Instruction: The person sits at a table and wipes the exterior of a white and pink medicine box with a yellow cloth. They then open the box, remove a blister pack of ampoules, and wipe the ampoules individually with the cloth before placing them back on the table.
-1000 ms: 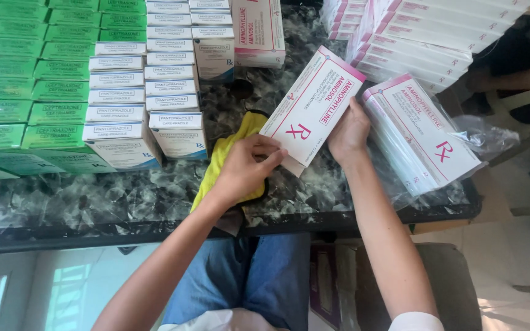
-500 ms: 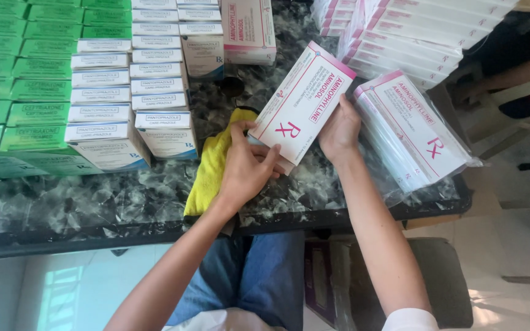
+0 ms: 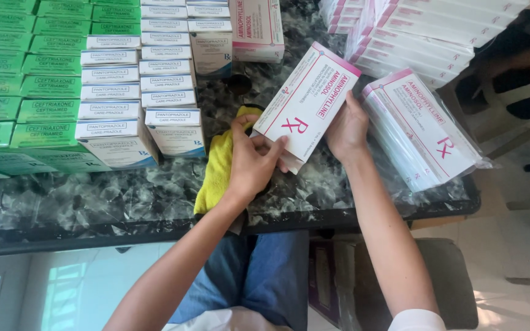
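**Both hands on the pink-and-white carton**

Nearest to me, my forearms come up from my lap over the table (image 3: 124,202) edge. My left hand (image 3: 254,160) has shifted since a second ago: then it lay flat on the yellow cloth (image 3: 219,168), knuckles up; now it is off the cloth and at the lower end of the pink-and-white carton (image 3: 307,103), fingers spread and curled round that end, thumb along the near edge. So the carton is now gripped from both ends instead of one (I judge it steadier for turning or setting down).

My right hand (image 3: 348,130) is cupped under the carton's right long side, fingers hidden behind it, palm pressed to the card. Both wrists are bent back, and the carton sits tilted, its far end higher and leaning right, lifted clear of the dark marbled top.

The cloth lies just left of the carton, partly under my left wrist. Right of the carton rests a plastic-wrapped bundle (image 3: 421,132) of the same cartons. Farther left of it stand rows of white-and-blue boxes (image 3: 139,92), then green boxes (image 3: 23,67). Beyond the carton, more pink-and-white stacks (image 3: 424,34).
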